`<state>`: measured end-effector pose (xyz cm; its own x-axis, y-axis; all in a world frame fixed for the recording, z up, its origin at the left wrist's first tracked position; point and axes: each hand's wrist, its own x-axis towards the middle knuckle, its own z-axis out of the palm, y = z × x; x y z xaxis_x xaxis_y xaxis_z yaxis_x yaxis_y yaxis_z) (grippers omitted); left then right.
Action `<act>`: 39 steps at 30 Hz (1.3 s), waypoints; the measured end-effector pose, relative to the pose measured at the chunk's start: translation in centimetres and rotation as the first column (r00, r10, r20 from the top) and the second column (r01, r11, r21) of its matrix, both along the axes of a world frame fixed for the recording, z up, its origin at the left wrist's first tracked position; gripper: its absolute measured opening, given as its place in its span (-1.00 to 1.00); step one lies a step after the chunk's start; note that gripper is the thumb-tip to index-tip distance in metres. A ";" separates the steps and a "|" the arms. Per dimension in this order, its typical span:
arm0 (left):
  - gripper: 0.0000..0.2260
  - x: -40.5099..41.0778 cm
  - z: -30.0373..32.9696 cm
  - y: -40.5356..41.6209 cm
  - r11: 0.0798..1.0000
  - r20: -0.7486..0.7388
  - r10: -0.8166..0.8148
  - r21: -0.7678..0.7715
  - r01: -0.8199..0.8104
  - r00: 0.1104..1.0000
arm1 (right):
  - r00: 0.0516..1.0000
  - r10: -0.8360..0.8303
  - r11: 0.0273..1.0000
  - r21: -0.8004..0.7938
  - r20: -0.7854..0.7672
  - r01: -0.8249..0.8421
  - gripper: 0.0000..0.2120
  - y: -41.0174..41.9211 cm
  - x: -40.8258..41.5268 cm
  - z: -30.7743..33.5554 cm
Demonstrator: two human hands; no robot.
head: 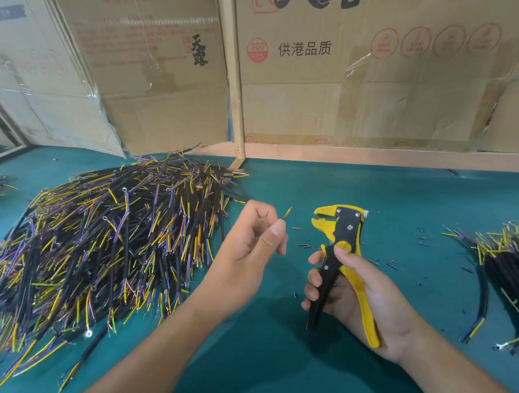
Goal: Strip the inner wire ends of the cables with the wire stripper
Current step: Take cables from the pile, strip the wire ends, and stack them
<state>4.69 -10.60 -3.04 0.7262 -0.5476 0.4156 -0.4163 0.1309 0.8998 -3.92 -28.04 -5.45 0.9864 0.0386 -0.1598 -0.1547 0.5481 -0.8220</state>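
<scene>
A big cable pile [97,247] lies on the green surface [272,364] beyond the left hand [249,244], whose fingers [276,230] pinch a wire end [287,212]. Right hand [364,297] fingers curl around the wire stripper [341,231], its head just beside that wire end.

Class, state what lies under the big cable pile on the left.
The cable pile rests on the green table mat, visible around it. Whatever is beneath the cables is covered.

Left hand [251,235] raised, fingertips pinched, right hand [364,297] curled in a grip, forearms angled inward
</scene>
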 end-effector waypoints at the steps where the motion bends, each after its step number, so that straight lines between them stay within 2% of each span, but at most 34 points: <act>1: -0.85 0.0 0.0 -0.1 1.000 -0.007 0.005 -0.003 -0.005 1.000 | 1.000 0.002 1.000 0.000 0.000 -0.002 -0.62 0.0 0.0 0.0; 5: -0.79 -0.4 0.1 -0.3 0.998 -0.022 0.037 -0.042 -0.038 0.999 | 1.000 0.005 1.000 0.002 0.006 -0.005 -0.64 0.0 0.0 0.0; 14: -0.80 0.0 0.2 -0.4 0.988 -0.140 0.056 -0.134 -0.075 0.989 | 1.000 0.016 1.000 0.009 0.009 -0.016 -0.67 -0.2 0.1 -0.4; 20: -0.81 0.2 0.1 -0.2 0.985 -0.122 0.046 -0.161 -0.066 0.991 | 1.000 0.016 1.000 0.017 0.003 -0.016 -0.67 -0.2 0.2 -0.4; 28: -0.78 0.0 0.0 -0.2 0.992 -0.078 0.044 -0.117 -0.053 0.996 | 1.000 0.009 1.000 0.017 0.000 -0.009 -0.67 0.0 0.2 -0.1; 35: -0.79 0.0 0.2 -0.2 0.993 0.011 0.118 0.016 -0.118 0.993 | 1.000 0.013 1.000 0.014 0.006 -0.014 -0.69 0.0 0.1 -0.2; 39: -0.80 0.0 0.3 -0.2 0.986 0.055 0.162 0.023 -0.164 0.985 | 0.997 0.066 0.997 -0.028 0.026 -0.065 -0.69 -0.1 -0.1 -0.3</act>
<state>4.68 -10.81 -2.77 0.7838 -0.4355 0.4427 -0.4774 0.0333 0.8781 -4.06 -28.18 -5.74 0.9858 0.0993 -0.1353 -0.1673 0.5149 -0.8408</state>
